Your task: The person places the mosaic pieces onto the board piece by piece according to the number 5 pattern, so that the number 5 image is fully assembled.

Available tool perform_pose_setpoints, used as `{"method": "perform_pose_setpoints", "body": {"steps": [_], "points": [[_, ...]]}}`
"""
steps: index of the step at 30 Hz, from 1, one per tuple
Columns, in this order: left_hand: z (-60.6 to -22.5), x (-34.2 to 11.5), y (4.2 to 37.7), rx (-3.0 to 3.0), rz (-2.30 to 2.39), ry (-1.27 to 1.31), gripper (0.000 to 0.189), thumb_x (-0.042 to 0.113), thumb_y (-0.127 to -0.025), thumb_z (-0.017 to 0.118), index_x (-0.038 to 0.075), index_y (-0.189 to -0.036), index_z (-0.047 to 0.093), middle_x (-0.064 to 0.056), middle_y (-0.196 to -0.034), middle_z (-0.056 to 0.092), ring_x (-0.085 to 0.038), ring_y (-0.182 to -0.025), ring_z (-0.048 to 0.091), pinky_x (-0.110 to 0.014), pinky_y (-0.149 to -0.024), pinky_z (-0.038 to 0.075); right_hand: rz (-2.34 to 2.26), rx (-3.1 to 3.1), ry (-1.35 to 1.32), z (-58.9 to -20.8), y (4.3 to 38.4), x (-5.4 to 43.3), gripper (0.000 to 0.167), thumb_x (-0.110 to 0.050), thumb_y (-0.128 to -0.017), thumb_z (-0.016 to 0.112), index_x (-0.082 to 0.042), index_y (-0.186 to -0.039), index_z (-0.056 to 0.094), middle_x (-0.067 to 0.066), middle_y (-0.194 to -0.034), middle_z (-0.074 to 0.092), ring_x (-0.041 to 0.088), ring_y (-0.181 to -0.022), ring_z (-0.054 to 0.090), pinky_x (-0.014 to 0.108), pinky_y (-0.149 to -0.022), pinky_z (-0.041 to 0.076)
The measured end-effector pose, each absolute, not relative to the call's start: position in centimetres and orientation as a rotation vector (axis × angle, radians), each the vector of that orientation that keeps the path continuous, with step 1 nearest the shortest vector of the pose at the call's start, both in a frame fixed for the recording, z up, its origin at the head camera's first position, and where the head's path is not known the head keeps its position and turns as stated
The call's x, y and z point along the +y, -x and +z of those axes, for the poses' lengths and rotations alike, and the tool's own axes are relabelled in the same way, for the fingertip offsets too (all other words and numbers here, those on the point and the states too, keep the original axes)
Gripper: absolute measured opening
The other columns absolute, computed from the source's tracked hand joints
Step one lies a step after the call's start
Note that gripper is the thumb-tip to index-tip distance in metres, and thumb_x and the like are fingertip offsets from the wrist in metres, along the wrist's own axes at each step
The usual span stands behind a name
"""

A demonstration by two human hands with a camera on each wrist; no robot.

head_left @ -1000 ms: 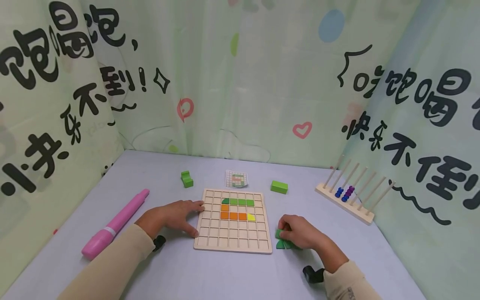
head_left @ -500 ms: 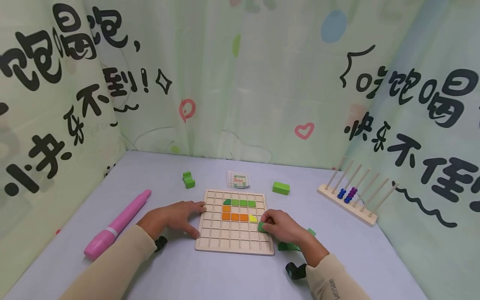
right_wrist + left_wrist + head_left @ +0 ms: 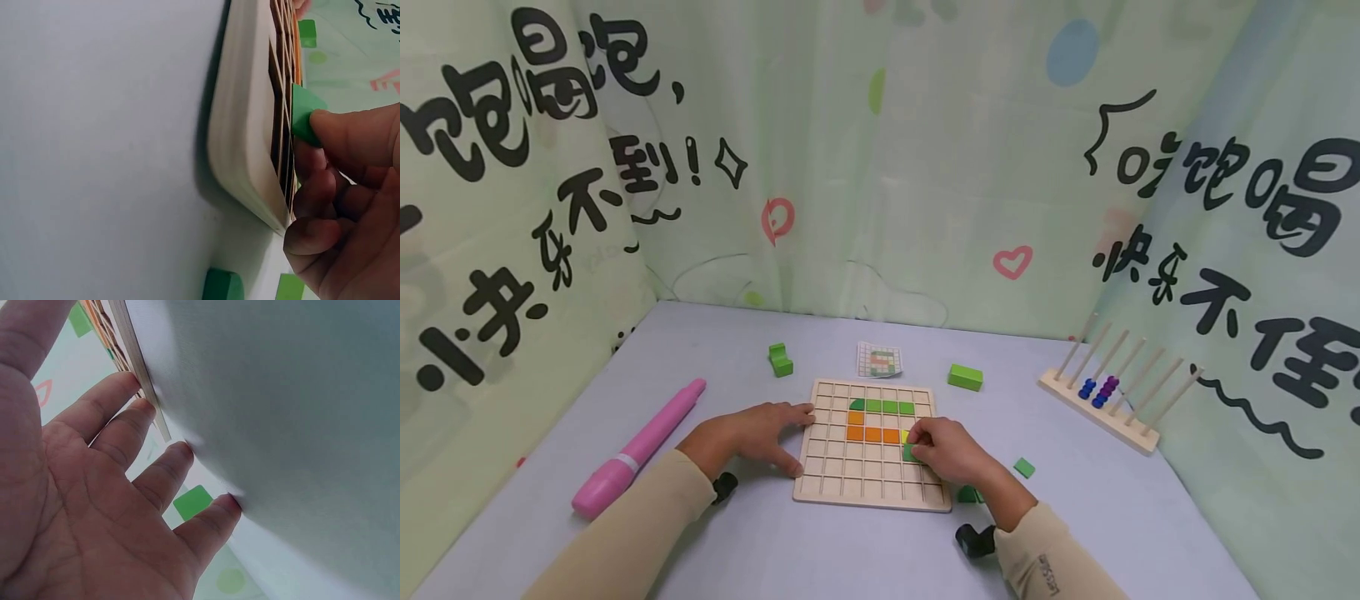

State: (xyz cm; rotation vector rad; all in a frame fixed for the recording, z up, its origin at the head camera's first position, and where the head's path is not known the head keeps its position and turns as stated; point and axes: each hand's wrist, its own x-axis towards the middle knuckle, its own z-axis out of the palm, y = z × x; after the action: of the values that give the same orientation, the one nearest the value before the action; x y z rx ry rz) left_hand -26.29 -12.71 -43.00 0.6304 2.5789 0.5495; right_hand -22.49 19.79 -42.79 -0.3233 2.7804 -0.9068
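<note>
A wooden grid board (image 3: 872, 483) lies on the table in the head view. Set in its cells are a dark green tile (image 3: 857, 404), several light green tiles (image 3: 889, 407) in a row and several orange tiles (image 3: 872, 434). A yellow tile (image 3: 906, 437) is mostly covered by my right hand (image 3: 953, 452). Between thumb and fingers that hand pinches a green tile (image 3: 305, 112), just over the cells below the yellow one. With fingers spread, my left hand (image 3: 748, 437) rests at the board's left edge, fingertips against its side in the left wrist view.
Right of the board lie a loose green tile (image 3: 1024, 467) and dark green pieces (image 3: 968, 495). Behind it are a patterned card (image 3: 880, 361), a stepped green block (image 3: 780, 360) and another green block (image 3: 966, 377). A pink wand-like object (image 3: 640, 450) lies left, a pegged bead rack (image 3: 1097, 408) right.
My right hand has picked up a green tile from the pile at the right and carried it left over the board. The left hand has stayed at the board's edge.
</note>
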Motion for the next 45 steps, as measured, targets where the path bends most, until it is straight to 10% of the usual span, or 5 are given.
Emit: {"method": "perform_pose_setpoints", "body": {"steps": [20, 45], "points": [[-43.1, -12.3, 26.3, 2.569, 0.549, -0.651, 0.089, 0.042, -0.078, 0.091, 0.017, -0.154, 0.051, -0.002, -0.168, 0.037, -0.032, -0.154, 0.033, -0.054, -0.124, 0.032, -0.84, 2.834, 0.282, -42.3, 21.8, 20.5, 0.004, -0.011, -0.096, 0.072, -0.013, -0.099, 0.071, -0.003, -0.091, 0.065, 0.016, -0.083, 0.056, 0.032, -0.073, 0.05], [-43.0, -12.8, 26.4, 2.563, 0.55, -0.676, 0.089, 0.041, -0.079, 0.09, 0.015, -0.155, 0.05, -0.003, -0.169, 0.035, -0.034, -0.155, 0.032, -0.054, -0.125, 0.031, -0.847, 2.885, -0.186, -42.6, 18.9, 34.4, 0.026, -0.019, -0.095, 0.072, -0.001, -0.114, 0.068, 0.008, -0.102, 0.067, 0.023, -0.092, 0.058, 0.033, -0.076, 0.049]]}}
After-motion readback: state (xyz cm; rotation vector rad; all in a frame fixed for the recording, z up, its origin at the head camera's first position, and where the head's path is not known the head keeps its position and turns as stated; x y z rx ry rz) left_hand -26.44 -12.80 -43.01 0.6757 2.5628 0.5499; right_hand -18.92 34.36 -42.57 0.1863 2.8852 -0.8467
